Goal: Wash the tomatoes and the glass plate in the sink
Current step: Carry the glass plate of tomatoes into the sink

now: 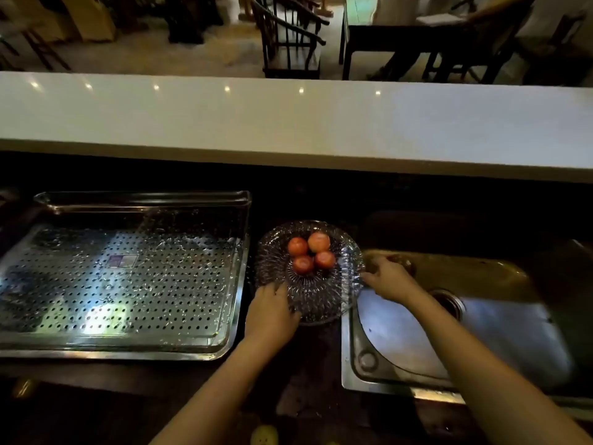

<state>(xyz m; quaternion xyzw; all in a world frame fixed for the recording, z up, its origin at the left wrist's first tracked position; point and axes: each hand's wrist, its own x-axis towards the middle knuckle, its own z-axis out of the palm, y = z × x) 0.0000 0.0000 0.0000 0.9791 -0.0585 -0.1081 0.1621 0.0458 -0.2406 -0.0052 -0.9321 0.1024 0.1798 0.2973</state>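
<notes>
A ribbed glass plate [321,300] sits between a drain tray and the steel sink [500,335], its right edge over the sink rim. Several red tomatoes [311,253] lie clustered on its far half. My left hand [272,311] grips the plate's near-left rim, fingers curled over the edge. My right hand [390,279] holds the plate's right rim above the sink's left side. The sink basin looks wet, with a round drain [447,301] near its middle.
A perforated steel drain tray [122,284], wet with droplets, fills the left side. A long white counter ledge [288,123] runs across behind. The near worktop is dark. Chairs and a table stand in the room beyond.
</notes>
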